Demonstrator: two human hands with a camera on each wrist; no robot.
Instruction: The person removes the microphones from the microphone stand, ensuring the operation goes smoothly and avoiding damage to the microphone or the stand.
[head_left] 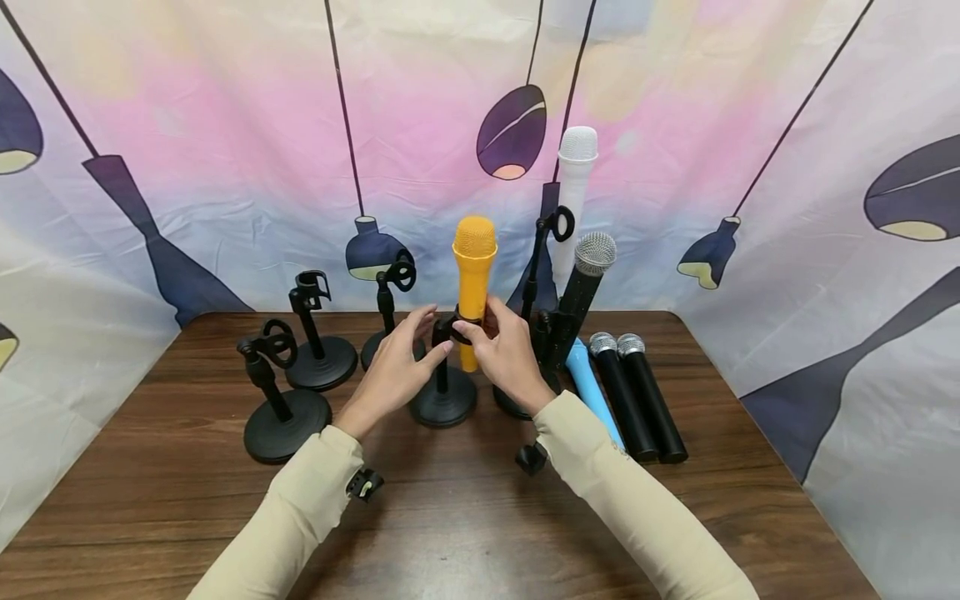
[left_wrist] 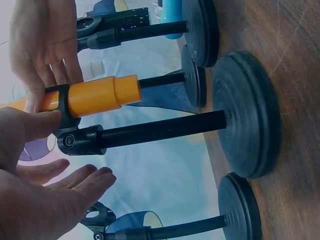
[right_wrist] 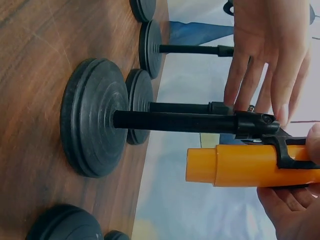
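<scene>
A yellow microphone stands upright in the ring clip of a black microphone stand. Its lower end sticks out beneath the clip. My right hand pinches the microphone at the clip, thumb in front and fingers curled behind. On the other side my left hand is at the stand's joint. Its thumb touches the clip, while the other fingers are spread and fairly straight, as the left wrist view shows.
Three black stands with bare clips, one of them a near stand, are at the left. Behind my right hand, a black microphone leans in a stand, near a tall white microphone. A blue microphone and two black microphones lie at the right.
</scene>
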